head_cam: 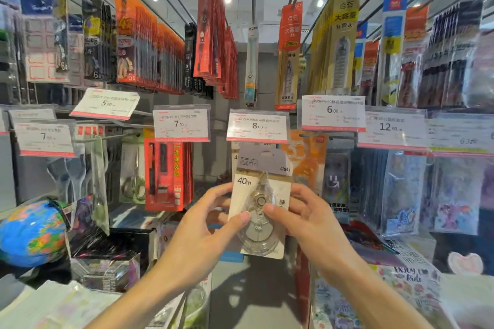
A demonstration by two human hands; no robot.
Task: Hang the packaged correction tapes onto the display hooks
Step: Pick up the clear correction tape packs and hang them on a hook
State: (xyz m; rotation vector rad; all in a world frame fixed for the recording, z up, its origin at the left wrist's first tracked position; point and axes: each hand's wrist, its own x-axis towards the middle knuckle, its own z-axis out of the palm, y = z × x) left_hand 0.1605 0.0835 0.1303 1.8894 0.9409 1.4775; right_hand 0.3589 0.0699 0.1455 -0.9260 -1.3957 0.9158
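Note:
A packaged correction tape (260, 181), a grey and beige card marked 40m with a clear round blister, is upright at the centre of the view. My left hand (211, 219) pinches its left edge, thumb on the front. My right hand (302, 214) grips its right edge, thumb across the blister. The card's top sits just under the 8.00 price tag (257, 125), whose display hook is hidden behind it. More cards of the same kind hang behind the held one.
Hooks with pen refills and other packs hang above and on both sides. An orange pack (310, 157) hangs right of the card, red packs (167, 176) and scissors (133, 168) left. A globe (32, 232) sits at lower left, notebooks at lower right.

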